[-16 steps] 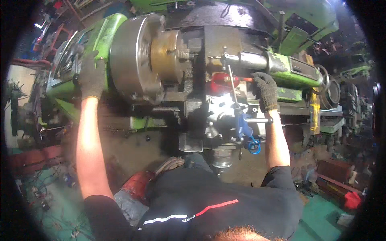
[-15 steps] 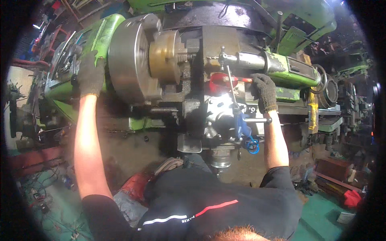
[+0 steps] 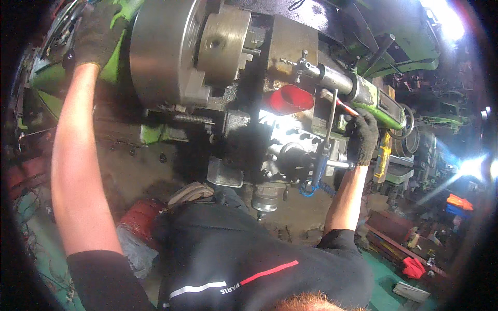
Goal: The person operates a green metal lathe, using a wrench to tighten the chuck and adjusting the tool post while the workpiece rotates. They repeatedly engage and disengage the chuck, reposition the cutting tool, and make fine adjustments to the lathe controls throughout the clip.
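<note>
Green-painted castings are framing a metal lathe seen from above, with a person in a black shirt (image 3: 249, 259) leaning over it. The left hand (image 3: 98, 33), in a dark work glove, is reaching far up to the headstock end and seems to be closing on a green lever or housing (image 3: 122, 10) there, though the picture's rim is too dark and bent to say whether those fingers are clenched or merely resting. The right hand (image 3: 361, 136), gloved the same way, is gripping with its fingers curled around a part at the near side of the green tailstock (image 3: 373, 98), just beside a thin upright metal rod (image 3: 330, 116). A big steel chuck (image 3: 166, 52) is sitting at upper left, holding a brass-coloured round workpiece (image 3: 225, 44) that is facing the tailstock. A drill bit in a small chuck (image 3: 301, 65) is pointing from the tailstock's shiny quill (image 3: 334, 78) toward the workpiece, well apart from it. A red cone-shaped lamp shade (image 3: 290, 99) is hanging between them, lower down. Below the right hand, a blue coiled hose (image 3: 314, 189) is dangling by the carriage (image 3: 280, 155), which is catching bright light. A red rag (image 3: 413, 268) is lying on the floor at lower right.
</note>
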{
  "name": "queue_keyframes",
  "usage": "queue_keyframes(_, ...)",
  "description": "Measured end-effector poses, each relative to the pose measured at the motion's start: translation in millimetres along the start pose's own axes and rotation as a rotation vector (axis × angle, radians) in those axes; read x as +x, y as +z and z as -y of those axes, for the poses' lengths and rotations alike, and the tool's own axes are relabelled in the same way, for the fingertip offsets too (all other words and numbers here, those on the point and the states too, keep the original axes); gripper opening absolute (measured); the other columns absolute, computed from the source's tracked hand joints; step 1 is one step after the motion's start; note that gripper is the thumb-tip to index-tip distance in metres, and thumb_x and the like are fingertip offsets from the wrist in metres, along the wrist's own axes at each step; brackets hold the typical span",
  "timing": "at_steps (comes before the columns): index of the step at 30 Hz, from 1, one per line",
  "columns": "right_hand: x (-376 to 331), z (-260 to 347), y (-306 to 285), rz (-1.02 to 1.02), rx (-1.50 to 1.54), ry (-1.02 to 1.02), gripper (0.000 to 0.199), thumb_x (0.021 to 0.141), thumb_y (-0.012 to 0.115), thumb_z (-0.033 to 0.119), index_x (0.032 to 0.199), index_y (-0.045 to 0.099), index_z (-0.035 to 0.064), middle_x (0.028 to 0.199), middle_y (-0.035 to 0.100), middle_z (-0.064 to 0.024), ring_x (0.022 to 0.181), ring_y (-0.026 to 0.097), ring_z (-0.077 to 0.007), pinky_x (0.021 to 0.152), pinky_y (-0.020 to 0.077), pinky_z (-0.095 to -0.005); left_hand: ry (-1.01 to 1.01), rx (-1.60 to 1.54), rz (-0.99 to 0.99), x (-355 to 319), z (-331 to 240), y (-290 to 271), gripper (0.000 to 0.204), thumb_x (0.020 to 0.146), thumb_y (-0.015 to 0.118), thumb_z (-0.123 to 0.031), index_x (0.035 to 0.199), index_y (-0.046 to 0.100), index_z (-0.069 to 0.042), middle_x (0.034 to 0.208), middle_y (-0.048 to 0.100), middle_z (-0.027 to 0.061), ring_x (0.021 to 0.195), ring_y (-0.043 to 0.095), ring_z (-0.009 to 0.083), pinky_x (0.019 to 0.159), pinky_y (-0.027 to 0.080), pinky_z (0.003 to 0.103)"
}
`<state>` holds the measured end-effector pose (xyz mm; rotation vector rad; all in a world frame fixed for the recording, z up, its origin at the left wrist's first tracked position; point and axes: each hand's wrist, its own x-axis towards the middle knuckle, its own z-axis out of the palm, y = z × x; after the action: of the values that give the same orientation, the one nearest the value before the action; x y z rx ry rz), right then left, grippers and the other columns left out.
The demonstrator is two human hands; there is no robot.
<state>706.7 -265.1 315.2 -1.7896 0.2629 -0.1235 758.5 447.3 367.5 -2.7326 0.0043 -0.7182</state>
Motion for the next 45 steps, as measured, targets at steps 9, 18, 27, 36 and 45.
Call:
queue_keyframes(9, 30.9, 66.6, 66.7, 0.193, -0.145, -0.218, 0.034, 0.105, 0.069, 0.016, 0.132, 0.078, -0.0017, 0.116, 0.079, -0.0083, 0.099, 0.074, -0.0186, 0.087, 0.0591, -0.0338, 0.002, 0.042, -0.034, -2.3, -4.1, 1.0, 0.040, 0.110, 0.066, -0.039, 0.140, 0.070, -0.014, 0.142, 0.071, 0.0153, 0.132, 0.065, 0.0399, 0.114, 0.051, 0.051)
queue_keyframes(18, 71.0, 55.5, 113.0, 0.333, -0.712, -0.717, 0.040, 0.095, 0.079, 0.011, 0.135, 0.079, 0.0071, 0.125, 0.081, -0.0151, 0.114, 0.080, -0.0268, 0.100, 0.0626, -0.0387, 0.003, 0.009, -0.066, -4.5, -3.5, 1.8, 0.038, 0.109, 0.066, -0.038, 0.138, 0.071, -0.014, 0.137, 0.073, 0.0133, 0.130, 0.066, 0.0380, 0.113, 0.051, 0.050)
queue_keyframes(27, 75.0, 52.6, 117.8, 0.361, -0.888, -0.970, 0.045, 0.091, 0.088, 0.031, 0.131, 0.081, 0.0113, 0.121, 0.081, -0.0130, 0.111, 0.078, -0.0333, 0.097, 0.0627, -0.0443, -0.017, 0.032, -0.055, -5.0, -12.2, -4.7, 0.039, 0.109, 0.066, -0.038, 0.137, 0.073, -0.013, 0.140, 0.073, 0.0131, 0.132, 0.066, 0.0375, 0.114, 0.051, 0.049)
queue_keyframes(36, 71.0, 58.8, 113.2, 0.362, -1.041, -0.902, 0.041, 0.097, 0.074, 0.020, 0.137, 0.078, 0.0143, 0.127, 0.079, -0.0145, 0.117, 0.075, -0.0383, 0.100, 0.0614, -0.0487, -0.018, -0.016, -0.012, -1.5, -13.4, -7.8, 0.038, 0.109, 0.067, -0.037, 0.137, 0.073, -0.011, 0.140, 0.073, 0.0149, 0.131, 0.067, 0.0380, 0.114, 0.051, 0.049)
queue_keyframes(45, 61.2, 73.6, 119.5, 0.309, -0.896, -0.874, 0.052, 0.085, 0.094, 0.040, 0.126, 0.082, 0.0092, 0.112, 0.082, -0.0161, 0.101, 0.079, -0.0345, 0.089, 0.0630, -0.0446, 0.007, -0.005, -0.055, -2.7, -3.9, 1.8, 0.037, 0.110, 0.066, -0.037, 0.137, 0.073, -0.013, 0.139, 0.073, 0.0133, 0.131, 0.067, 0.0379, 0.114, 0.052, 0.048)
